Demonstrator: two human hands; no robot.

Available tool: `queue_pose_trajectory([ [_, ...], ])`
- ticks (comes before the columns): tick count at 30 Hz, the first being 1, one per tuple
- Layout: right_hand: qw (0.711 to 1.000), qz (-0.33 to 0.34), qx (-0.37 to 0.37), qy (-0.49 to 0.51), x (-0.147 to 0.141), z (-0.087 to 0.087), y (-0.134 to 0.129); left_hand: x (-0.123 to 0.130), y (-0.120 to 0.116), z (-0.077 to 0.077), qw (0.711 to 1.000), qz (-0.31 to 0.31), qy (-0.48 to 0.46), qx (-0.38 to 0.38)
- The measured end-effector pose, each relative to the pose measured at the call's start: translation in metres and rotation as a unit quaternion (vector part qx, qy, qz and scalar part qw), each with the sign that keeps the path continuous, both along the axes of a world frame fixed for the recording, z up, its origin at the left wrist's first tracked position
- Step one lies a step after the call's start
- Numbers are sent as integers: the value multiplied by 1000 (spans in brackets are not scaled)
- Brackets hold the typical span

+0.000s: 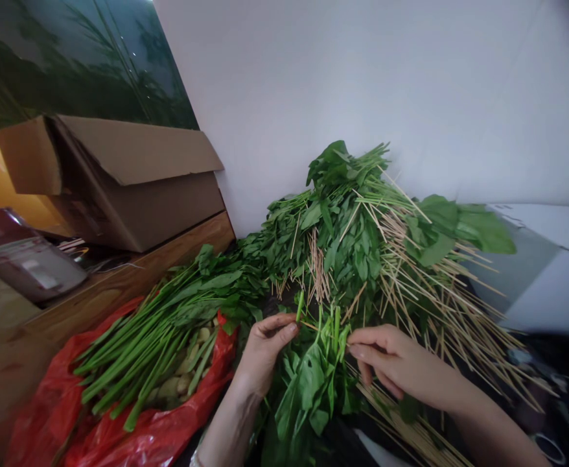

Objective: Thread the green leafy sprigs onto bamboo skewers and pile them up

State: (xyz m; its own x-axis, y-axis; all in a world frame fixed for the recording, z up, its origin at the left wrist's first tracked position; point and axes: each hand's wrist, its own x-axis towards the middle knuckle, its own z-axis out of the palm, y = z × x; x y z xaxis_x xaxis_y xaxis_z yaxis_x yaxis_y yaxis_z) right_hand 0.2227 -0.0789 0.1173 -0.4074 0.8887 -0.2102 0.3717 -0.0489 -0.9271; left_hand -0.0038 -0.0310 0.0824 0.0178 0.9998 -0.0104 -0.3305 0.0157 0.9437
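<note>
My left hand (271, 347) pinches a short green stem (300, 306) between thumb and fingertips. From there a thin bamboo skewer (316, 326) passes sideways across several stems of leafy greens. Those greens hang leaf-down (308, 379) between my hands. At the right end of this bunch, my right hand (386, 353) has its thumb and forefinger closed near the skewer; the exact grip is partly hidden by leaves. Behind my hands rises a big heap of skewered greens (357, 243), with many bare skewer ends (440, 292) pointing right.
To the left, a red plastic bag (187, 428) holds loose long-stemmed greens (153, 337) and pale pieces. An open cardboard box (158, 181) stands on a wooden surface (104, 292) beside a clear container (32, 266). More skewers (411, 421) lie below my right hand. A white box (557, 279) is at right.
</note>
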Motion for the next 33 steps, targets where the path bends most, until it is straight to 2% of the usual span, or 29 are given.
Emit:
queue_pose_trajectory([
  [11, 1000, -2, 7, 0, -1, 1, 1, -2, 2, -3, 1000, 1, 13, 4],
  [22, 1000, -12, 11, 7, -6, 1, -3, -2, 0, 2, 1000, 9, 22, -3],
  [28, 1000, -1, 24, 15, -12, -3, -1, 2, -3, 1, 998, -44, 5, -52],
  [33, 1000, -1, 22, 17, -12, -6, -1, 4, -2, 0, 996, -78, 3, -38],
])
